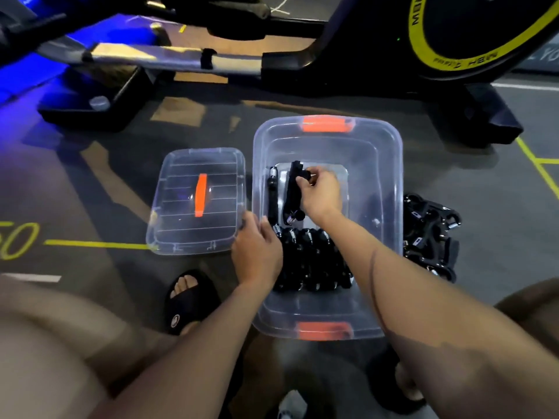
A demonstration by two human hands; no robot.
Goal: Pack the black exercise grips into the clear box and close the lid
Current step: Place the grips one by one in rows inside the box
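The clear box (390, 182) with orange latches stands open on the gym floor. Inside it, my right hand (320, 192) grips a black exercise grip (292, 189) and holds it over the box's far half. Another grip (272, 195) lies along the left wall. A row of several packed grips (314, 261) fills the near half. My left hand (257, 252) rests on the box's left rim, fingers curled over the edge. The clear lid (181, 207) with an orange handle lies flat left of the box. A pile of loose grips (429, 234) lies on the floor right of the box.
An exercise bike with a yellow-rimmed flywheel (472, 34) stands behind the box. A second machine's base (90, 113) sits at the back left. My foot in a black slide sandal (190, 297) is near the lid. Yellow lines mark the floor.
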